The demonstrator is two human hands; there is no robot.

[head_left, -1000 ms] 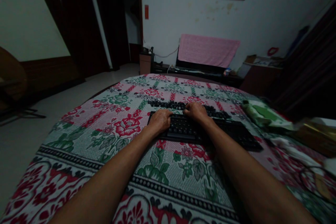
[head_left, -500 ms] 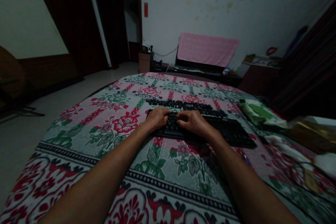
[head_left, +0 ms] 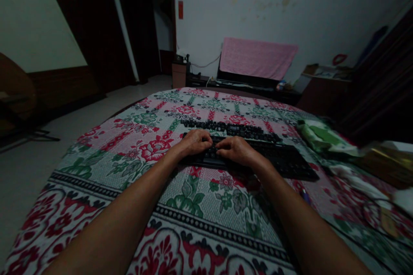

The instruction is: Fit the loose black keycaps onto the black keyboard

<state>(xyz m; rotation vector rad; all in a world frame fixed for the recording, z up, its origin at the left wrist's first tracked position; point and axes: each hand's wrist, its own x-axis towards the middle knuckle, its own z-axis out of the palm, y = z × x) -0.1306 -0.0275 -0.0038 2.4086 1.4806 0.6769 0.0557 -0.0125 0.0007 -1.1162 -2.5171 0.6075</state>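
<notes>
Under the curled fingers lies a black keyboard point(head_left: 284, 161), flat on the flowered bedspread point(head_left: 151, 150). The left hand point(head_left: 195, 142) and right hand point(head_left: 237, 151) sit close together at its left end, fingertips down on the keys (too dim to tell whether they pinch one). Just beyond the fingertips runs a dark row of keys point(head_left: 232, 129).

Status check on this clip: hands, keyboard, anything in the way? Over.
Left hand and right hand both on black keyboard, left end. Keyboard flat on floral bedspread. Dark row of keys just beyond.
</notes>
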